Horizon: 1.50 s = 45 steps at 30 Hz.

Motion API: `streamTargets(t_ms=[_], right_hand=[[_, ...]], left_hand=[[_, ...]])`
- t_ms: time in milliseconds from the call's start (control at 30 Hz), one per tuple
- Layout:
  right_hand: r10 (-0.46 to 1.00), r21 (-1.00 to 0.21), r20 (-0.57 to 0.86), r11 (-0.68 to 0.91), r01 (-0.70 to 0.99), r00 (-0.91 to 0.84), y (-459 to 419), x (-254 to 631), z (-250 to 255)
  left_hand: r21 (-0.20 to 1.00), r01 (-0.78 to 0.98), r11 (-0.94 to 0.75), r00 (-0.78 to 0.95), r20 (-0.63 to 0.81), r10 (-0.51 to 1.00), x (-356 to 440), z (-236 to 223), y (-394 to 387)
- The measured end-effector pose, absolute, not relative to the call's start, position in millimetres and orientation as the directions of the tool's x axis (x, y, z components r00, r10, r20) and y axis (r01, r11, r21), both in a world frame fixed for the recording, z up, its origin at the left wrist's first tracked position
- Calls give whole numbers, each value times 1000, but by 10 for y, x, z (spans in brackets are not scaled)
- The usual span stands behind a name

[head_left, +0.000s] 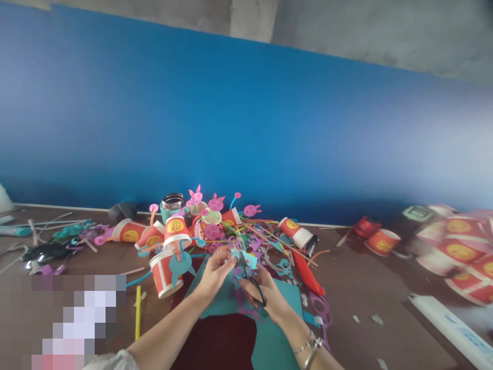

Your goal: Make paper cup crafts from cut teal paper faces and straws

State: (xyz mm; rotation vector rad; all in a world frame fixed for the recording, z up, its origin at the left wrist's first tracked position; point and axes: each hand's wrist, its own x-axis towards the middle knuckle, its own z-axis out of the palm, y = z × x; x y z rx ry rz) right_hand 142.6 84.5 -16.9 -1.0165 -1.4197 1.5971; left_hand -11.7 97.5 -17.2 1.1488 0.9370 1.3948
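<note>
My left hand (216,271) pinches the left side of a small light-blue paper piece (250,260) with red marks on it. Black-handled scissors (254,285) are gripped in my right hand (265,292), their blades pointing up and away at the paper. Whether the blades touch the paper I cannot tell. Both hands hover over teal paper sheets (295,298) and purple paper scraps. Left of my left hand stand stacked red-and-white paper cups (164,275), with a teal paper cutout (180,265) on the front.
Behind are pink paper animal faces (216,203), a steel-rimmed tumbler (172,201) and a pile of straws and scraps. To the right lie a tipped cup stack (296,232), a red pouch-like item (310,275), a bag of cups (456,252) and a white power strip (450,326). A blue partition rises behind.
</note>
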Motion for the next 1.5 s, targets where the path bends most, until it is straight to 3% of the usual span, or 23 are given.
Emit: streamTargets(t_ms=[667,1200,1500], right_hand=[[914,-993,-92,-112,-28,-395,851,1401,-193],[896,-991,-125,-137,3,-425,850,1421,-161],[899,-990,-139,-132,47,-415,843,1432,-155]], left_hand=[[965,-118,-234,-13,234,972,-158,-220,1002],[970,-97,-224,-66,218,974,-147,-230,982],[954,3,-300,-2,300,954,-195,-224,1015]])
